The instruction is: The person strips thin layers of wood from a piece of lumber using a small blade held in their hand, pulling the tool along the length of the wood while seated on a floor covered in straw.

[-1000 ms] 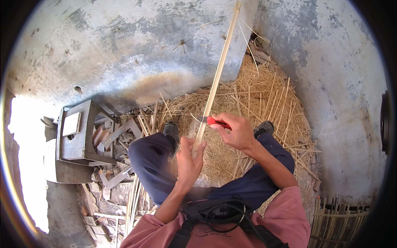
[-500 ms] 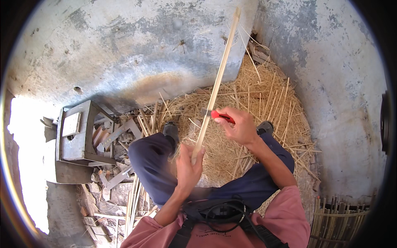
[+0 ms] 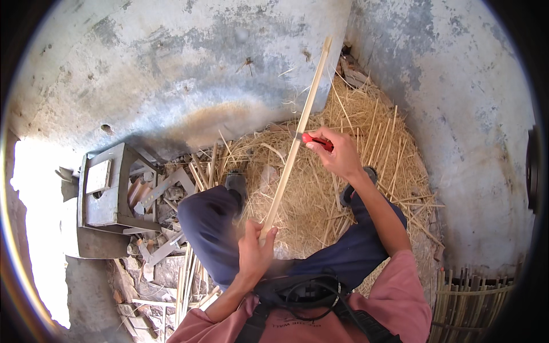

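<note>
A long pale strip, apparently split bamboo (image 3: 287, 174), slants from my lap up and away to the right. My left hand (image 3: 255, 250) pinches its near end between thumb and fingers. My right hand (image 3: 338, 155) is closed around the red handle of a knife (image 3: 318, 142), whose short blade lies against the strip about midway along. Thin curled shavings stand out near the strip's far part. Below my hands, a thick heap of shavings (image 3: 309, 211) covers the floor between my feet.
A grey wooden box frame (image 3: 106, 186) stands at the left amid rubble and scrap wood (image 3: 151, 291). Weathered walls (image 3: 189, 63) close in ahead and at the right. Thin sticks (image 3: 394, 148) lie on the shavings. A slatted bamboo piece (image 3: 472, 303) stands at lower right.
The knife and my right hand have moved farther up along the strip. My left hand has come slightly nearer my body, drawing the strip with it, so its far end sits lower.
</note>
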Demonstrator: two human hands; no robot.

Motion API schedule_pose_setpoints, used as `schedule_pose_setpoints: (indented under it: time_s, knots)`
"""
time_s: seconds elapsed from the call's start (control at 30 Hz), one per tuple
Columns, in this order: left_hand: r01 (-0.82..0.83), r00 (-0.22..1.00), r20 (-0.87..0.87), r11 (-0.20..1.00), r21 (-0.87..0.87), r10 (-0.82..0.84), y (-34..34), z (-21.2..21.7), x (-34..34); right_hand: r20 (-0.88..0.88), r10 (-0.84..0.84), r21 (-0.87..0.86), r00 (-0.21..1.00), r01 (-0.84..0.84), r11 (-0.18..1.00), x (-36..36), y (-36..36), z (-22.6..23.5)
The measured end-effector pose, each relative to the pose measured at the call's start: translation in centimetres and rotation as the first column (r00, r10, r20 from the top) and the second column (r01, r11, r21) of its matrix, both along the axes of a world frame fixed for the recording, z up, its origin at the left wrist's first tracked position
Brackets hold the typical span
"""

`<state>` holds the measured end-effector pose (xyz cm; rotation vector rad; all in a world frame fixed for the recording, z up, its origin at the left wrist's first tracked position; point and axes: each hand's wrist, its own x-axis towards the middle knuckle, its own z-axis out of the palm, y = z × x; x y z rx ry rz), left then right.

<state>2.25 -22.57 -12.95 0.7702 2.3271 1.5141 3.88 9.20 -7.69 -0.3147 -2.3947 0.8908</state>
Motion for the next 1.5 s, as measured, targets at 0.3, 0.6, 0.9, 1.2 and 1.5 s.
schedule_pose_setpoints:
  time_s: [0.3,0.6,0.9,1.2,1.5]
  knots:
    - [0.037,0.999,0.031,0.999,-0.023,-0.036,-1.8,0.0,0.3,0.033,-0.095,-0.003,0.995,0.095,0.995,-1.0,2.3,-0.5]
    - [0.126,0.975,0.203,0.98,-0.151,-0.094,-5.8,2.0,1.8,-0.034,-0.307,-0.063,0.951,0.305,0.95,-1.2,11.6,-1.5]
    - [0.156,0.987,0.048,0.98,-0.124,-0.151,-7.9,1.1,1.0,-0.073,-0.269,-0.128,0.96,0.259,0.957,-0.8,15.0,-3.3]
    - [0.195,0.952,0.26,0.975,-0.106,-0.162,-7.7,-0.3,-0.7,0.162,-0.134,-0.488,0.978,0.197,0.851,1.6,14.9,-1.2]
    - [0.159,0.956,0.256,0.986,-0.04,-0.144,-5.0,-1.3,-3.0,0.132,-0.092,-0.429,0.987,0.141,0.892,1.4,8.2,-1.7]
